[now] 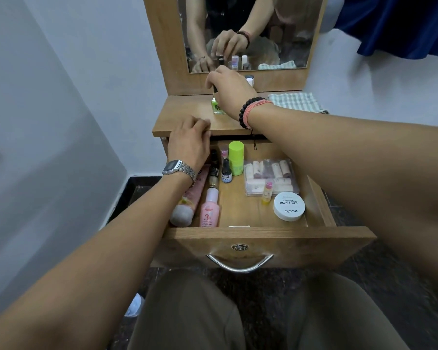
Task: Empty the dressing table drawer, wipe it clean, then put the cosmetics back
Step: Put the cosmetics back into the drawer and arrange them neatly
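While drawer (263,238) stands open: cosmetics lie inside
Right hand (229,93): grips green-labelled bottle (218,107) on dressing table top (187,117)
Left hand (189,142): fingers curled at back of drawer; cannot tell if holding
Checked cloth (296,102): on tabletop, right

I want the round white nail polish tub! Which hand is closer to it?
Left. The left hand hovers over the drawer's far-left corner, across from the round white nail polish tub; the right hand is up on the tabletop holding a green bottle.

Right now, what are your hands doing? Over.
Right hand setting green glass bottle on wooden tabletop. Left hand reaching into open wooden drawer. Drawer not yet emptied.
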Motion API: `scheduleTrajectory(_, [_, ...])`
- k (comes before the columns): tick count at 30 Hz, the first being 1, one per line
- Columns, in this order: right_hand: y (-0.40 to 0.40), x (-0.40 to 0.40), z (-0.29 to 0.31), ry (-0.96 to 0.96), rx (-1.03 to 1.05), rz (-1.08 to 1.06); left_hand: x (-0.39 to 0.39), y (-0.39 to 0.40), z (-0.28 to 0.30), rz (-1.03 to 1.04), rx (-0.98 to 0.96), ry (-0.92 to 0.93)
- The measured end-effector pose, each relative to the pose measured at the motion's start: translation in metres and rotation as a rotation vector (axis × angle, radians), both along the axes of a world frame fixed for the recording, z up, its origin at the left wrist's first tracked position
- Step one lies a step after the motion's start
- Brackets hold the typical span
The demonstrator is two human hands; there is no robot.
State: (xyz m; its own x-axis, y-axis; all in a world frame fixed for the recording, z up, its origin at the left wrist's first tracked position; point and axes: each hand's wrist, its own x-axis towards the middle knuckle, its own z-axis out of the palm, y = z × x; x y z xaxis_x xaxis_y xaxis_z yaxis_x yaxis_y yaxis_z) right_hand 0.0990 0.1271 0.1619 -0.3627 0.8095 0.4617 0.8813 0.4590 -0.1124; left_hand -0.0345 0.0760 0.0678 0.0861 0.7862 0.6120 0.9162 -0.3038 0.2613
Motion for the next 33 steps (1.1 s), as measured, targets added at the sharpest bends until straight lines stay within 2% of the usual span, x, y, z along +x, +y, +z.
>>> scheduleTrajectory(8, [-0.007, 0.004, 0.013, -0.007, -0.137, -0.005, -0.001, 0.001, -0.001, 0.004, -0.005, -0.006])
scheduleTrajectory(15, [-0.030, 0.015, 0.018, 0.232, -0.121, 0.071, -0.001, 0.000, -0.002, -0.002, 0.000, -0.012])
scheduleTrajectory(20, [-0.064, 0.028, 0.017, 0.297, -0.080, 0.133, -0.001, -0.001, -0.002, 0.009, -0.025, 0.001])
scheduleTrajectory(27, [-0.106, 0.058, -0.016, 0.216, -0.213, 0.116, -0.001, -0.004, -0.001, 0.003, -0.049, 0.003])
scheduleTrajectory(33, [-0.108, 0.064, -0.045, 0.107, -0.329, 0.103, -0.001, -0.003, -0.001, 0.007, -0.056, 0.004])
